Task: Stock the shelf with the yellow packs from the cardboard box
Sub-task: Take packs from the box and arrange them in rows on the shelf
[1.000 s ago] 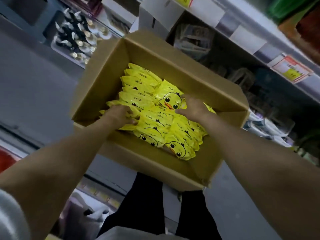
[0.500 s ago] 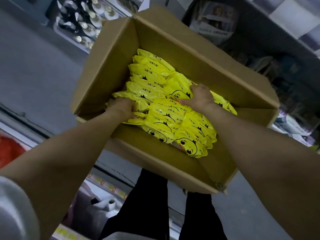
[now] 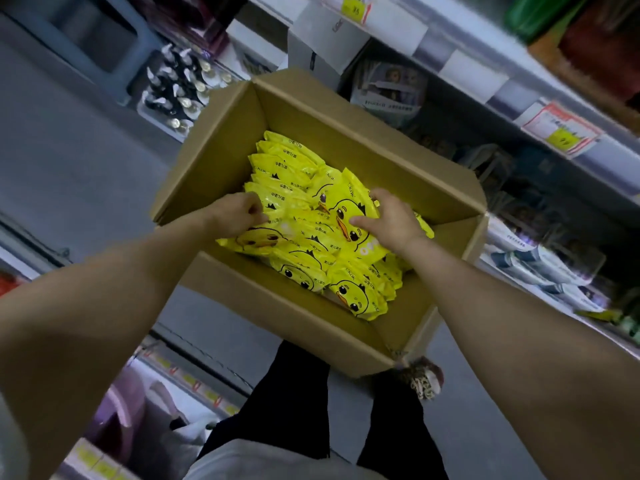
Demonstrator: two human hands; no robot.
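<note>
Your right hand [image 3: 394,221] has turned since half a second ago: then it lay flat on the pile with its back up, and now it has one raised pack [image 3: 346,216] tipped up so that the duck face looks at you. The thumb lies across the printed face and the fingers curl over the far edge, so the hand grips this pack. Your left hand [image 3: 239,213] has come from the 9 o'clock edge of the pile toward the middle. Its fingers are bent tightly and pinch the near edges of the yellow packs [image 3: 287,164] in the left row.

All packs are inside the cardboard box [image 3: 346,133], which stands open on the grey floor [image 3: 69,161] straight ahead at your 12 o'clock. They fill it in two rows, standing on edge and leaning.

At 2 o'clock runs the shelf [image 3: 460,67], with a red and yellow price label [image 3: 561,129] on its front rail. At 11 o'clock is a tray of small bottles [image 3: 180,88]. Your black trousers [image 3: 287,393] and one patterned shoe [image 3: 424,377] are at 6 o'clock, the shoe just beside the near corner of the box.
</note>
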